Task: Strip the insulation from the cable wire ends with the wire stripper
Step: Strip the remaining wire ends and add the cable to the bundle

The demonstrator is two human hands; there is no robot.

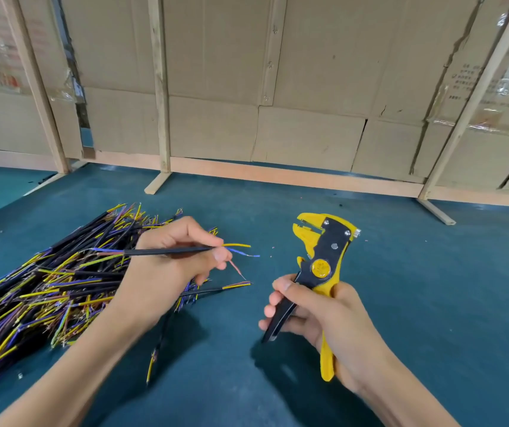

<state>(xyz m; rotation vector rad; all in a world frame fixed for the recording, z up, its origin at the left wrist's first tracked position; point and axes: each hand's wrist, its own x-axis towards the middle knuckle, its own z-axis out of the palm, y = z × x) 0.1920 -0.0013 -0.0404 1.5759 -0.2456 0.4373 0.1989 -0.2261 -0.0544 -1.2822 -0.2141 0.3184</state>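
My left hand [170, 260] pinches a black cable [160, 251] just behind its end. Yellow, blue and pink inner wires [240, 251] fan out to the right of my fingers. My right hand [318, 315] grips the handles of a yellow and black wire stripper [324, 251], held upright with its jaws pointing up and away. The jaws hold nothing and sit apart from the wire ends, to their right. A big heap of black cables [40, 288] with yellow and purple ends lies on the left of the table.
The table has a dark teal mat [416, 272]. One cable [216, 289] lies loose under my left hand, another [157, 346] near my forearm. A wooden frame [277, 175] backed with cardboard stands along the far edge.
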